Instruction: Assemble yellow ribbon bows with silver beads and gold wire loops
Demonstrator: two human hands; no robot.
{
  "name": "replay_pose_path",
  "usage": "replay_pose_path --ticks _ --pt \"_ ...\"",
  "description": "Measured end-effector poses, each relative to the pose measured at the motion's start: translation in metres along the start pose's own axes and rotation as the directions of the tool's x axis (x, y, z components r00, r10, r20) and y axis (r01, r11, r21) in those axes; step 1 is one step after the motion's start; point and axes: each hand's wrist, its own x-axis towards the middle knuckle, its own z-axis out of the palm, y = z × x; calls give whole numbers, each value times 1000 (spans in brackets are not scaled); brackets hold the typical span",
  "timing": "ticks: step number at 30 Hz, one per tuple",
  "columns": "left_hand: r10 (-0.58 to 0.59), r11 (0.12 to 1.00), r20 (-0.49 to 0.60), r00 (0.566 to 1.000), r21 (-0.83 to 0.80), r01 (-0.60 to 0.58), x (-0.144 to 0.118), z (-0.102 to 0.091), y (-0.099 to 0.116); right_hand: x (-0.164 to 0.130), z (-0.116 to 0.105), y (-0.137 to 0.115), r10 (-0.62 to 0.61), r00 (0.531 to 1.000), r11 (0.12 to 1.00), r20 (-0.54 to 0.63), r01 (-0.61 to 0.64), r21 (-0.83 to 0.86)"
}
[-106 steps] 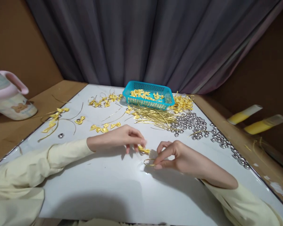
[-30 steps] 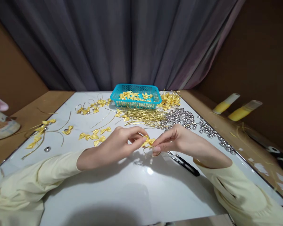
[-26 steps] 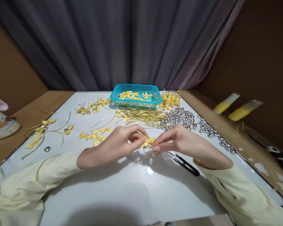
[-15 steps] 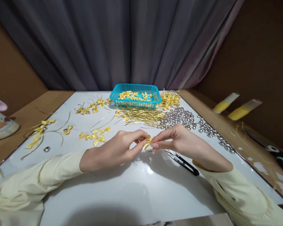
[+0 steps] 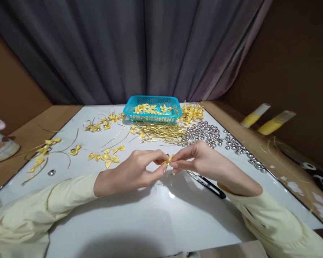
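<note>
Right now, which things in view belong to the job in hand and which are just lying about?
Likely the job: yellow bow in left hand and right hand, blue basket of bows, gold cords, silver pieces, snips.

Probably just lying about: mug, two tubes, white scraps.

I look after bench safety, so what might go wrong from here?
The black-handled snips lie close to the right hand, blade end toward its fingertips; lowering that hand might nick a finger.
The small yellow bow is pinched by the fingertips of both that hand and the left hand, so it might slip.
Some silver beads lie along the table's right edge; the right sleeve could knock them off.
</note>
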Motion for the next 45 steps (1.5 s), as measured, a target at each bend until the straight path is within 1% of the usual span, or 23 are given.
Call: replay_pose_path --ticks 4,10,16,19,21,26,28,32,34,38,42,45 --pt "-1 999 -14 1000 34 1 -1 3 -1 1 1 0 -6 1000 1000 -4 6 -20" --pt "-16 1000 14 1000 -11 16 -1 2 -4 2 1 1 -33 999 995 -1 33 -89" --pt "-95 993 47 994 -66 98 1 -1 -2 0 4 -1 2 1000 998 -19 -4 -60" --pt "-135 985 63 989 -98 141 1 -1 -1 -2 4 -1 5 999 997 -35 -7 -79" --pt "-156 979 74 985 -122 165 2 -1 -2 -3 4 0 -21 999 992 -45 15 -123" --pt "-217 943 115 969 -231 238 6 -2 -2 -3 3 5 -152 988 955 -24 141 -260" --pt "-259 912 153 954 -287 293 7 -3 -2 -3 4 8 -178 984 939 -28 161 -302" --pt "-331 844 207 921 -372 387 9 -5 -3 -3 9 12 -231 969 913 -89 185 -363" --pt "-350 825 213 912 -390 408 10 -5 -3 -4 11 13 -264 957 913 -119 208 -352" --pt "-370 809 213 904 -405 426 11 -4 -3 -2 12 14 -314 939 928 -140 273 -253" --pt "-380 795 223 898 -418 440 10 -5 -2 0 10 15 -292 950 948 -107 274 -160" --pt "-390 763 281 877 -436 478 12 -7 -1 1 9 17 -261 962 959 -76 250 -135"
